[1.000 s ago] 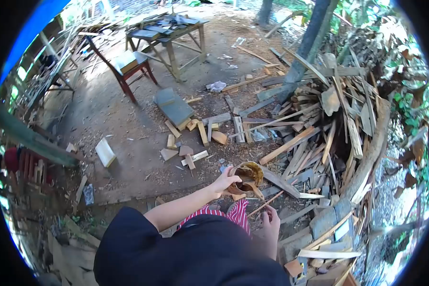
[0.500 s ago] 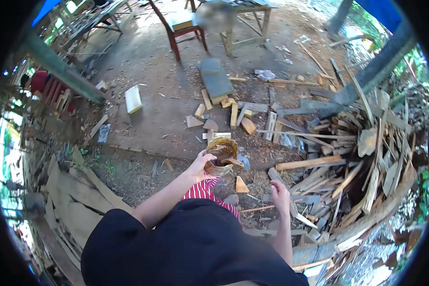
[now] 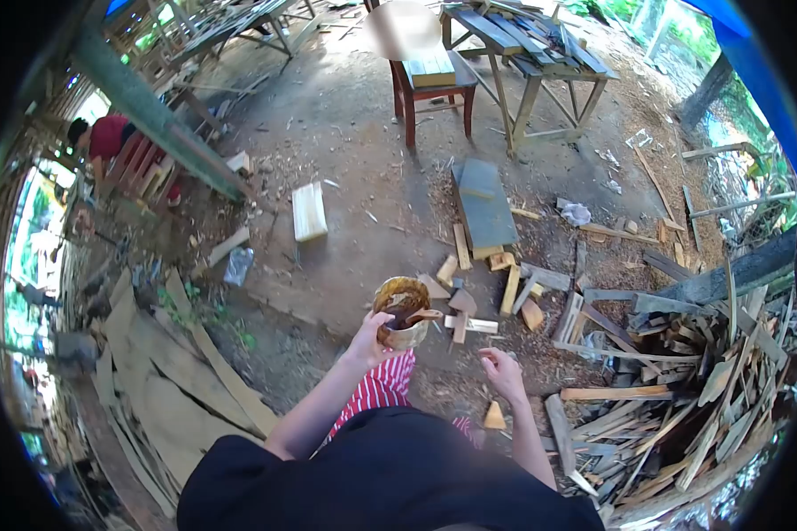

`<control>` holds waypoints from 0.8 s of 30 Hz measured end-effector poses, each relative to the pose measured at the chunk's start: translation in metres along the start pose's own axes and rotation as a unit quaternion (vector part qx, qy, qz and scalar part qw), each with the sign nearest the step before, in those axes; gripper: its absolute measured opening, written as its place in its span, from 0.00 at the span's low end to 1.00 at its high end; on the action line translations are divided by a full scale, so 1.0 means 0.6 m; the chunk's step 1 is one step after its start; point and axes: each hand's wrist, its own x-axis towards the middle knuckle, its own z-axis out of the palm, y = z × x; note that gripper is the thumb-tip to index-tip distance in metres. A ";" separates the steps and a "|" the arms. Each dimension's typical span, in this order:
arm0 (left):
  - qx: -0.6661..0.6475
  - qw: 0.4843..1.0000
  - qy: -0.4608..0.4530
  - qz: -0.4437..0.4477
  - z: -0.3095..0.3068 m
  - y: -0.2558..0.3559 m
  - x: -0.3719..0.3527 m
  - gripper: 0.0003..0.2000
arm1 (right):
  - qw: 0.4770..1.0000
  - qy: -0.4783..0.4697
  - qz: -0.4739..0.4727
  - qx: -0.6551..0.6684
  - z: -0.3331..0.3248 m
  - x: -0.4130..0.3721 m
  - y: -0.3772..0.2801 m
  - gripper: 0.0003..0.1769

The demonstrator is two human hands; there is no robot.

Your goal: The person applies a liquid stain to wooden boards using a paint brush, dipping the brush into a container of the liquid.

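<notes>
I see the left hand [image 3: 366, 338] with its fingers gripping a round, brown-stained tin [image 3: 401, 311] that has a wooden stick [image 3: 422, 315] in it, held in front of the body above the dirt floor [image 3: 345, 203]. The right hand [image 3: 503, 372] hangs loosely open and empty, near a small wooden wedge [image 3: 493, 416] on the ground.

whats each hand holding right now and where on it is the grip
The left hand holds a brown round pot, gripped at the rim on its near side. The right hand holds nothing and hangs open.
</notes>
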 end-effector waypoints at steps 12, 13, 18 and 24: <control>-0.025 0.982 -0.089 0.162 -0.143 0.405 0.089 0.32 | 0.992 -0.081 -0.060 -0.079 0.113 0.306 -0.248 0.17; -0.014 0.981 -0.090 0.171 -0.152 0.414 0.091 0.32 | 0.993 -0.075 -0.067 -0.069 0.115 0.323 -0.242 0.17; -0.072 0.997 -0.030 0.031 -0.179 0.457 0.084 0.29 | 0.990 -0.098 -0.019 -0.104 0.134 0.403 -0.234 0.17; -0.063 0.998 0.022 0.006 -0.183 0.573 0.152 0.32 | 0.979 -0.116 0.107 -0.125 0.132 0.544 -0.327 0.17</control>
